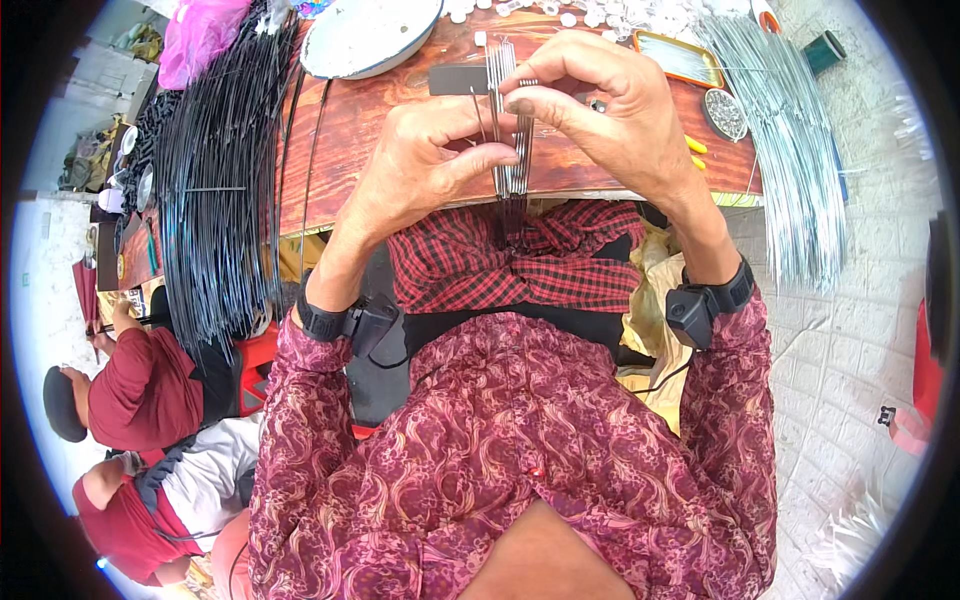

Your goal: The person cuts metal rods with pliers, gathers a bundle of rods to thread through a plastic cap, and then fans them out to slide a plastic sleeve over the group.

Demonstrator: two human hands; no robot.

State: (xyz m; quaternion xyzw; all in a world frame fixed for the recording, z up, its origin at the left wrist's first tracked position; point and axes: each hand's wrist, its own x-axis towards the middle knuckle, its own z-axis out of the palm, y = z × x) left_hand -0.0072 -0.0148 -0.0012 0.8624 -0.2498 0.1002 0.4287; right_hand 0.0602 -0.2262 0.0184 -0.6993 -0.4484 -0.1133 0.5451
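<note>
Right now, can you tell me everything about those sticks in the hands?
The sticks are thin, straight, shiny and metal-looking, silvery above and darker below. In the picture they run up and down, bunched closely, lower ends in front of the checked cloth. The right hand pinches them; the left hand touches them too.

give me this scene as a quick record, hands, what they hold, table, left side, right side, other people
left hand: thumb and fingers pinching thin rods
right hand: pinching the same rods, nearer the top of the picture
table: reddish wood
left side: long black strands, white basin
right side: long silvery strands, shallow tray, yellow-handled tool
other people: two people, dark red tops, lower left
</note>
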